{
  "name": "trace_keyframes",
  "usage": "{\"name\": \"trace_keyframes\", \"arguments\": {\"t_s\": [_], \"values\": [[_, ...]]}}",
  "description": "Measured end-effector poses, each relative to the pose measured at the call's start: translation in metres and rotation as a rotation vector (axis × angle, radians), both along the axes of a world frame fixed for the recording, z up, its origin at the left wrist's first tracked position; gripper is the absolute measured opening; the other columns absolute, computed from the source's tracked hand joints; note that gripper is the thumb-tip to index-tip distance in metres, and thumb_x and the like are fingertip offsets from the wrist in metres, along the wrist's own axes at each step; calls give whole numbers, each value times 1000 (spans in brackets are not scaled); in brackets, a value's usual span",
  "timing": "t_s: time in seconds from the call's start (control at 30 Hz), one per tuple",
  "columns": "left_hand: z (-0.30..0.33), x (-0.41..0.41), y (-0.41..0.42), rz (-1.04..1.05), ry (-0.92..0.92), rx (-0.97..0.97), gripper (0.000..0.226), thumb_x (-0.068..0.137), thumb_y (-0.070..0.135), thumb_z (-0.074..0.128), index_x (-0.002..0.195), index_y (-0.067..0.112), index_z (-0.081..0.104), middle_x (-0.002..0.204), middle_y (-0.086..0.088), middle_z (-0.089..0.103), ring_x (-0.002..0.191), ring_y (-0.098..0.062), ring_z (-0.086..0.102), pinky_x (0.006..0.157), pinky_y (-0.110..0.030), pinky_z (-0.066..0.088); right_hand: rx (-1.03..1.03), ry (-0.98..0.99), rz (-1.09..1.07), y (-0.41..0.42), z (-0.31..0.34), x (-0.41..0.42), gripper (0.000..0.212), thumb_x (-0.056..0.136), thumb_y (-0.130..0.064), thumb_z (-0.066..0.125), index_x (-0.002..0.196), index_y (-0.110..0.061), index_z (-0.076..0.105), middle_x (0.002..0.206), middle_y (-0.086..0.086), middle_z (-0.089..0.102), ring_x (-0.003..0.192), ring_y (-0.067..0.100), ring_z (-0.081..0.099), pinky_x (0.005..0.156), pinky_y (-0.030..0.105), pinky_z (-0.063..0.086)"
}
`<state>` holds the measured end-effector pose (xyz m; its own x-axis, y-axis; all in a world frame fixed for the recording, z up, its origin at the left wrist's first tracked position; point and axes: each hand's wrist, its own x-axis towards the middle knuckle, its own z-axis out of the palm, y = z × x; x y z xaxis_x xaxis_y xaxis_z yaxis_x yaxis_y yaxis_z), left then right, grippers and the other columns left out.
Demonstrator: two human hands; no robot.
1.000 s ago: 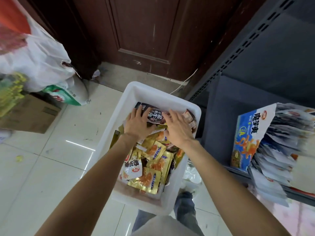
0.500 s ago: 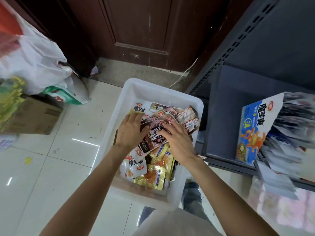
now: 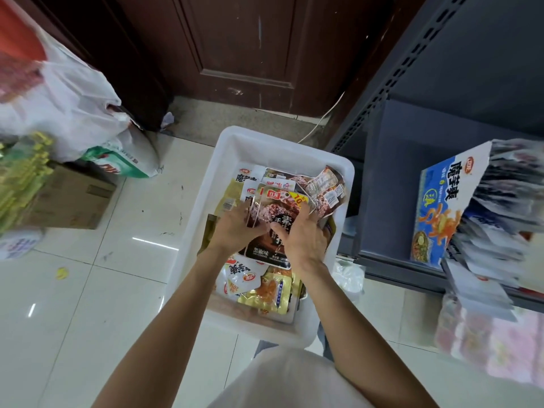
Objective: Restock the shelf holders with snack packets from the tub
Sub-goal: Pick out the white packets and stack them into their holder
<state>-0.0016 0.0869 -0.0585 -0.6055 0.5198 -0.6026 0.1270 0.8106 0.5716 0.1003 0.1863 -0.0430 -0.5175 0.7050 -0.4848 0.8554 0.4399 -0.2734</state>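
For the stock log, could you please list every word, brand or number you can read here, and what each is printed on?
"魔芋爽": blue display box on the shelf.
"红派": red label on the dark brown packet gripped by both hands, left and right.
"黑椒味": bottom of that same packet.
"10": yellow corner of that packet; the rest is cut off.
"魔芋": white packet in the tub.
Other packets, sack and carton print: too blurred.

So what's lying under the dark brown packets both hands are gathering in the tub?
Under the dark brown packets, held by the left hand and right hand, lie white packets and gold packets in the white tub. Anything directly beneath is covered.
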Motion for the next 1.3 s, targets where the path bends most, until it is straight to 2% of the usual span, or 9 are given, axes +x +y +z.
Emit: {"name": "trace_keyframes", "arguments": {"t_s": [0.07, 0.2, 0.3, 0.4, 0.5, 0.63, 0.83, 0.97, 1.3], "values": [[1, 4, -8, 138, -1, 111, 18, 91, 25, 60, 81, 10, 57, 66, -4, 60, 61, -17, 50, 58, -24, 39, -30, 28, -25, 3, 2, 2, 77, 83, -50, 64, 139, -13, 24, 123, 13, 52, 96, 27, 61, 65, 30, 38], [6, 9, -19, 341, 85, 146, 14, 92, 16, 58, 102, 10, 66, 86, 8, 67, 77, -13, 60, 69, -26, 45, -98, 316, -132, 7, 20, 9, 87, 81, -32, 74, 146, -18, 18, 118, 7, 64, 96, 25, 65, 73, 29, 44], [22, 8, -30, 609, 49, 317, 22, 94, 16, 55, 114, 9, 60, 99, -6, 68, 87, -24, 66, 77, -37, 54, -169, 509, -189, 14, 41, 21, 65, 89, -23, 66, 144, -11, 33, 122, 7, 64, 107, 24, 62, 94, 33, 47], [40, 6, -37, 750, 30, 462, 19, 95, 15, 53, 112, 9, 58, 102, -10, 65, 92, -29, 65, 81, -41, 54, -268, 611, -243, 29, 63, 41, 28, 92, -20, 62, 117, -9, 57, 109, 8, 68, 98, 23, 65, 88, 42, 52], [56, 11, -39, 823, -99, 551, 15, 95, 13, 52, 107, 13, 60, 99, -8, 67, 87, -24, 66, 74, -34, 54, -418, 799, -345, 40, 89, 60, 17, 93, -14, 59, 104, -26, 59, 104, 0, 70, 90, 11, 66, 78, 29, 52], [76, 24, -28, 946, -435, 667, 10, 93, 10, 49, 94, 14, 59, 87, -10, 70, 76, -25, 67, 75, -40, 53, -449, 937, -342, 49, 120, 84, 24, 94, -14, 57, 96, -38, 62, 101, -7, 71, 95, 12, 66, 83, 33, 51], [117, 72, -6, 814, -579, 850, 41, 88, 39, 61, 118, 12, 57, 109, -10, 71, 98, -28, 69, 74, -42, 58, -569, 1102, -383, 71, 152, 131, 26, 95, -8, 54, 99, -33, 60, 95, -10, 72, 88, 7, 68, 66, 21, 53], [153, 119, 10, 704, -526, 911, 46, 77, 28, 71, 118, 13, 56, 111, -10, 70, 100, -31, 68, 73, -36, 57, -574, 1143, -361, 87, 166, 173, 37, 92, -4, 57, 107, -37, 49, 97, -7, 71, 89, 11, 69, 64, 24, 55], [192, 287, 104, 488, -98, 939, 32, 75, 32, 74, 104, 37, 62, 105, 1, 72, 93, -24, 70, 74, -40, 57, -206, 1034, -128, 172, 182, 369, 36, 93, -17, 60, 103, -48, 46, 95, -25, 68, 82, 3, 67, 64, 29, 56]]}}
